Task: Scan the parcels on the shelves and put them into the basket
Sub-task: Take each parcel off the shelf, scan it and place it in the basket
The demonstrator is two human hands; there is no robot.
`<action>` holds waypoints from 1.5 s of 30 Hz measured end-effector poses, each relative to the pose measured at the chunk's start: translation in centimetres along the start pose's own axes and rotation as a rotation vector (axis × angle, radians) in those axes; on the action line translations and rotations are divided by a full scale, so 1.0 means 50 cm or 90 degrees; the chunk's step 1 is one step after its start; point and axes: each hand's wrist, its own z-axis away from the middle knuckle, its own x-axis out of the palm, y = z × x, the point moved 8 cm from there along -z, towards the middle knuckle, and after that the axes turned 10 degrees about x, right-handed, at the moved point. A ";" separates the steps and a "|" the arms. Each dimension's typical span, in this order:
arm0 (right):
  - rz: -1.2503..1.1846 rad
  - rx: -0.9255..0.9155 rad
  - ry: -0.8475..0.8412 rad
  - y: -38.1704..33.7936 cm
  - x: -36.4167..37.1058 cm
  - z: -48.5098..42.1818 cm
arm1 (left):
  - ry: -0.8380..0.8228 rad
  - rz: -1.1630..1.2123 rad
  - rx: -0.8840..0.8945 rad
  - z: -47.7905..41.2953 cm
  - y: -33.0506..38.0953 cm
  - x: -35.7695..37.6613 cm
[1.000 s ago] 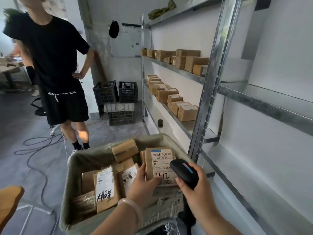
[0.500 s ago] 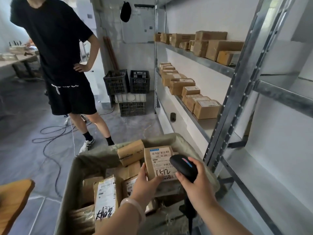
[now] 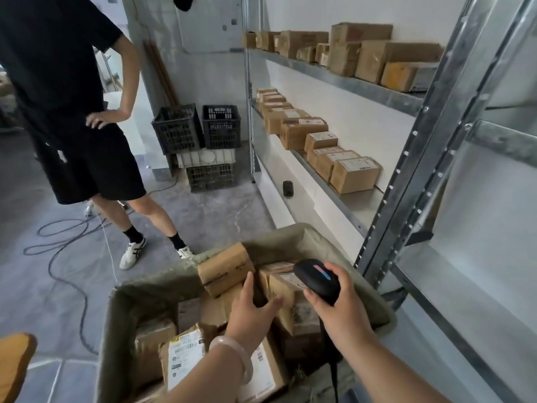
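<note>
The basket (image 3: 290, 235), lined with grey-green cloth, stands in front of me and holds several cardboard parcels. My left hand (image 3: 251, 311) reaches into it with thumb and fingers spread, its fingertips against a small brown parcel (image 3: 283, 287) lying among the others. My right hand (image 3: 341, 311) grips a black handheld scanner (image 3: 315, 279) just right of that parcel, above the basket's right side. More cardboard parcels (image 3: 354, 174) sit in a row on the middle metal shelf, and others (image 3: 374, 55) on the shelf above.
A person in black clothes (image 3: 72, 112) stands left of the basket. Cables (image 3: 66, 248) loop over the grey floor. Black crates (image 3: 197, 129) are stacked by the back wall. A steel shelf upright (image 3: 406, 170) rises just right of the basket. A wooden edge (image 3: 14, 359) shows at lower left.
The labelled parcel that my left hand held upright before the scanner now lies in the basket, and the hand's grip on it has loosened. My right hand keeps the scanner.
</note>
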 end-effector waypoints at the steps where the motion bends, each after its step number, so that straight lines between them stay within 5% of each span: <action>1: -0.001 0.003 0.009 0.002 -0.005 0.004 | -0.008 -0.025 0.017 -0.004 0.006 0.000; 18: -0.053 0.079 0.328 0.089 -0.351 0.243 | -0.282 -0.151 0.294 0.110 0.222 0.334; 31: -0.066 0.166 0.585 0.277 -0.745 0.745 | -0.518 -0.129 0.479 0.623 0.365 0.722; 45: -0.069 0.258 0.730 0.479 -0.959 1.172 | -0.672 -0.103 0.500 1.075 0.326 0.959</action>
